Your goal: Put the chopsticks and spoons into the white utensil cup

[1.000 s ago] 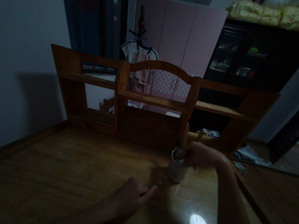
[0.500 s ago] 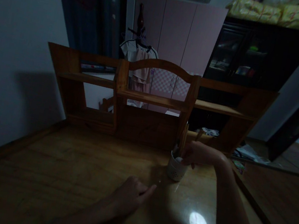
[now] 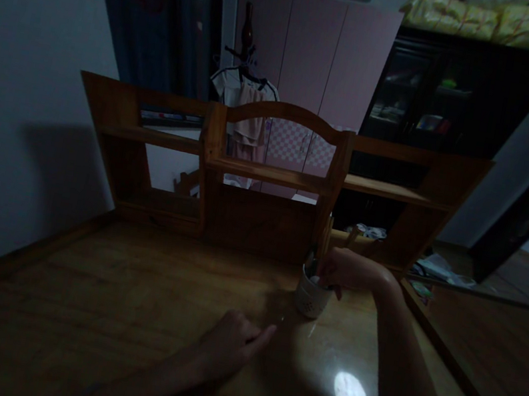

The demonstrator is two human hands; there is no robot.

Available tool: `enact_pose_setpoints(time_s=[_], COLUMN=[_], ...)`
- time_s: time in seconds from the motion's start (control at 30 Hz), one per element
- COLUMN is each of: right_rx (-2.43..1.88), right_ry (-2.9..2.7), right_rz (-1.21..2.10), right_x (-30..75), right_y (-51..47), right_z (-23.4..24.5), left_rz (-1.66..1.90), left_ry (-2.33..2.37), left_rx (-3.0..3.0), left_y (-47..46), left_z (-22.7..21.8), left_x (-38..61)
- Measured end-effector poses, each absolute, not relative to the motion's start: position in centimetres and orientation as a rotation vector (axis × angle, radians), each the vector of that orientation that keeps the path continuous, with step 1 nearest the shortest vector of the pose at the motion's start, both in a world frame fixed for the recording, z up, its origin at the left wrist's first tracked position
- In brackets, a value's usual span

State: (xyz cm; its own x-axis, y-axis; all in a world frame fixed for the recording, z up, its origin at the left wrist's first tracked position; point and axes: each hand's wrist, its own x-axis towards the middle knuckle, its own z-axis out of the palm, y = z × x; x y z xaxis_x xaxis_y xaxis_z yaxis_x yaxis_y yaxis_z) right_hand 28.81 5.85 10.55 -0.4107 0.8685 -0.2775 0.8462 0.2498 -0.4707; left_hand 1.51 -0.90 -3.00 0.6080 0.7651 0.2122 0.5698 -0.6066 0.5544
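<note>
A small white perforated holder cup [image 3: 310,298] stands on the wooden desk [image 3: 114,308] with several wooden sticks, perhaps chopsticks, rising out of it. My right hand [image 3: 351,271] curls over the cup's right rim, fingers closed around its top; whether it also grips something inside is hidden. My left hand [image 3: 232,345] rests on the desk just in front of the cup. Its fingers are loosely curled and the forefinger points at a small thin object [image 3: 280,320] lying by the fingertip.
A wooden shelf hutch [image 3: 268,175] lines the back of the desk, right behind the cup. A bright lamp reflection [image 3: 351,393] shines on the desk surface. A grey wall runs along the left. Cabinets and hanging clothes stand beyond the desk.
The view has shifted slightly, so everything sits a little higher in the picture. Both hands keep their places at the cup and on the desk.
</note>
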Motion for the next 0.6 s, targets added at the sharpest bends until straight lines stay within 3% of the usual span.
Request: enact_pose_setpoints(time_s=[0.6], right_rx=[-1.648], right_ry=[-2.504], right_rz=[0.879], right_x=[28.72], right_y=[5.63], right_z=[10.77], left_rz=[0.604], left_ry=[1.055], left_rx=[2.373], left_y=[-0.97], left_z=[-2.86], left_x=[1.43])
